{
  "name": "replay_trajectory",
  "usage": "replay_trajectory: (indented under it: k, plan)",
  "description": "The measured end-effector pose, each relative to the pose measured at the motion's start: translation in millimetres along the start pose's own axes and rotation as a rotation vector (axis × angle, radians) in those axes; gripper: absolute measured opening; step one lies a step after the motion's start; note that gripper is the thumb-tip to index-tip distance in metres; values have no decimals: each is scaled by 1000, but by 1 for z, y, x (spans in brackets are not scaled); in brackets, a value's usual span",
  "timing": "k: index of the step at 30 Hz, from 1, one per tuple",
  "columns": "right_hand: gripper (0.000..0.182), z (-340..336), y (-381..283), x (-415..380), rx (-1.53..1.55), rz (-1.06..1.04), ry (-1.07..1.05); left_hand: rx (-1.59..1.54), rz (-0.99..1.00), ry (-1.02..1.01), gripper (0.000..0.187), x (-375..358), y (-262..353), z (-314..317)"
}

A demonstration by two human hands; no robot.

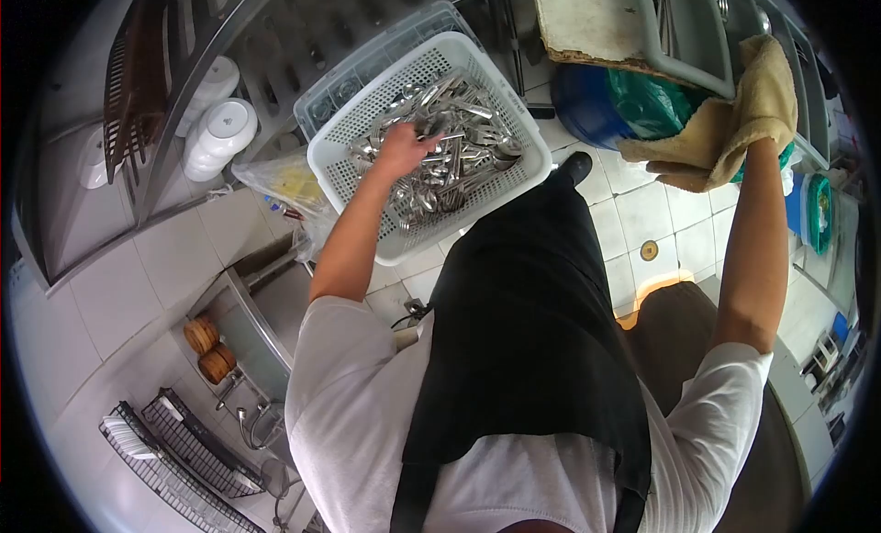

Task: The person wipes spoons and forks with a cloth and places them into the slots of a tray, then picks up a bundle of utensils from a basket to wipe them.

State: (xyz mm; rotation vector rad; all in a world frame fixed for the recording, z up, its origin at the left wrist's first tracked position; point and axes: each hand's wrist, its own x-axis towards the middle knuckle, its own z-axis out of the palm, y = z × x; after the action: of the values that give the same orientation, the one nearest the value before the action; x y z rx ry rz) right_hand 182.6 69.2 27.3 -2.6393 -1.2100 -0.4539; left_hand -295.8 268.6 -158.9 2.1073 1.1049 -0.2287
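Note:
My left hand (404, 153) reaches into a white perforated plastic basket (328, 170) heaped with metal cutlery (454, 152). Forks and spoons lie jumbled in every direction. Its fingers are closed at the top of the pile around cutlery, though the exact pieces are hard to make out. On the right, a tan towel (766, 83) wraps over my right hand (760, 134) and hides most of its fingers. The towel hangs down beside a grey cutlery tray (697, 71), whose compartments hold several utensils.
Beneath the basket sits a clear plastic bin (317, 106) on a slotted metal rack (266, 51). Stacked white bowls (225, 129) stand at left. A blue drum (583, 106) with a green bag is under a worn board (587, 23). A sink tap (248, 427) and dish racks (193, 441) lie lower left.

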Motion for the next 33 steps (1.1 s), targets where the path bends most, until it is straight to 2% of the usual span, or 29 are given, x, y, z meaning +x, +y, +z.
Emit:
replay_trajectory:
  k: [2, 3, 4, 5, 7, 8, 9, 10, 12, 14, 16, 19, 22, 25, 26, 28, 31, 32, 33]
  plan:
    - [22, 5, 0, 6, 117, 60, 30, 85, -32, 110, 40, 1, -14, 35]
    - [20, 5, -1, 7, 80, 25, 58, 128, -42, 168, 41, 4, -12, 42]
    - [19, 4, -2, 4, 42, -7, 86, -68, -287, -152, 43, -8, 19, 17]
    - [17, 2, -3, 1, 3, -41, 110, 26, -229, -240, 45, -12, 19, 18]
    - [23, -1, -9, 2, 51, 88, 57, 199, -132, -412, 48, -26, 13, 24]
    - [27, -1, -13, 3, 76, 153, 30, 353, -23, -280, 38, -31, -9, 40]
    - [31, 0, -14, 4, 98, 229, 5, 364, -27, -238, 33, -31, -15, 36]
    - [33, -6, 0, 20, 292, 195, -317, 377, -27, -207, 29, -33, -21, 34]
    - [33, -4, 6, 16, 269, 199, -337, 431, 12, -177, 31, -37, -13, 21]
    - [34, -6, 0, 16, 250, 186, -350, 481, 278, -166, 32, -24, -28, 21]
    - [35, -8, -4, 18, 236, 175, -352, 578, 503, -162, 37, -20, -26, 21]
    - [38, 0, 1, 17, 88, 111, -278, 639, 600, -409, 34, -2, -15, 43]
    - [36, -12, -20, 8, -37, 111, -278, 665, 651, -359, 39, 6, -20, 58]
    - [17, 0, -5, 4, 81, -20, 40, 654, 730, -301, 36, 12, -32, 67]
    - [19, 4, -3, 4, 166, 63, 30, 648, 781, -267, 33, 14, -37, 68]
    - [20, 11, 3, 7, 169, 36, 50, 639, 892, -195, 28, 20, -38, 63]
    - [22, 8, 6, 4, 163, 24, 65, 499, 821, -71, 34, 19, -47, 43]
    - [23, 6, 2, 3, 164, 19, 64, 478, 665, -124, 42, 19, -48, 40]
    - [24, 7, 0, 4, 163, 20, 69, 340, 578, -112, 39, 13, -40, 26]
